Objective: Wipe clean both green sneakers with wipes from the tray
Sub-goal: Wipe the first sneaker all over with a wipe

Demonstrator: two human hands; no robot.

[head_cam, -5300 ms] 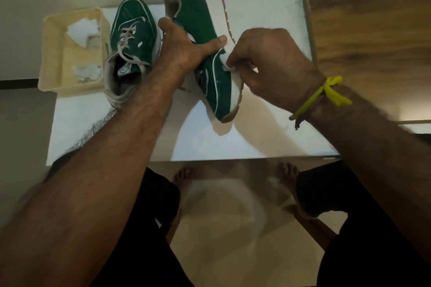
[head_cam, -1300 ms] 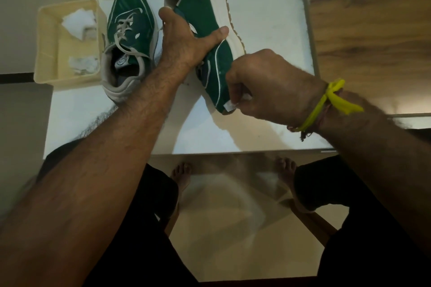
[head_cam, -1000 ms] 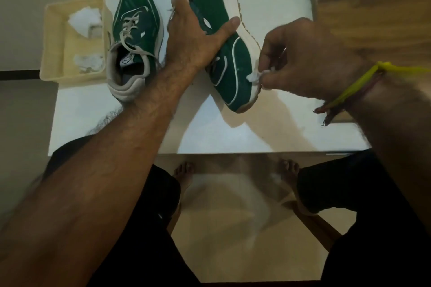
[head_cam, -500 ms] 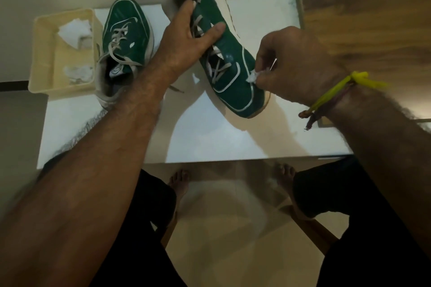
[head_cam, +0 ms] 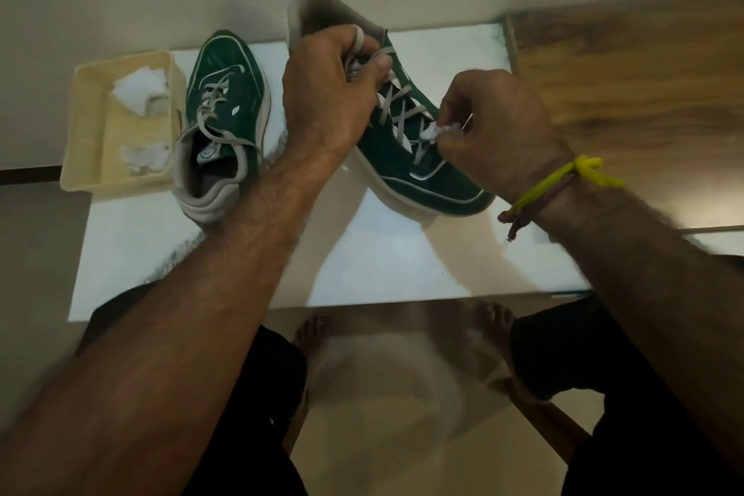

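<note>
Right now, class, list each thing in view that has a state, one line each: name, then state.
Held sneaker: lifted, laces up, gripped at the collar.
Second sneaker: upright on the table, untouched.
Wipe: crumpled, pinched, against the laces.
Tray: holds two wipes.
Left hand: grips the held sneaker.
Right hand: pinches the wipe.

Tray (head_cam: 86, 125) set at tabletop (head_cam: 402, 266) left edge, wipes (head_cam: 139, 91) inside; one sneaker (head_cam: 225, 121) just right of it, second sneaker (head_cam: 418, 149) further right.
</note>
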